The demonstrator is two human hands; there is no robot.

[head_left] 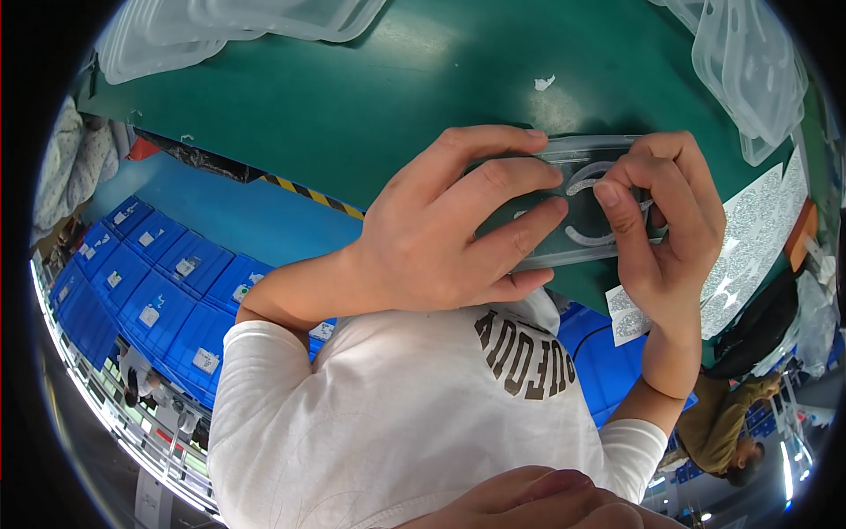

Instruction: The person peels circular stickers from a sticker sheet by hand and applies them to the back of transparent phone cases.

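Observation:
A clear plastic lid-like piece (pixel 573 257), rectangular with rounded corners and a round rim in its middle, lies on the green table in front of me. Over its left part my left hand (pixel 467 220) rests with fingers spread, their tips touching it. My right hand (pixel 665 212) is closed in a pinch at the round rim. Between its thumb and fingers is the end of a small curved silver glitter strip (pixel 580 187). Another pale curved strip (pixel 589 238) shows along the rim's near side. My right fingers partly hide the lid's right end.
A silver glitter sheet (pixel 749 234) with cut shapes lies by my right arm. Clear plastic pieces are stacked at the far left (pixel 238 22) and far right (pixel 749 79). A paper scrap (pixel 544 83) lies beyond the lid. Blue bins (pixel 163 291) stand left; a person (pixel 727 423) is lower right.

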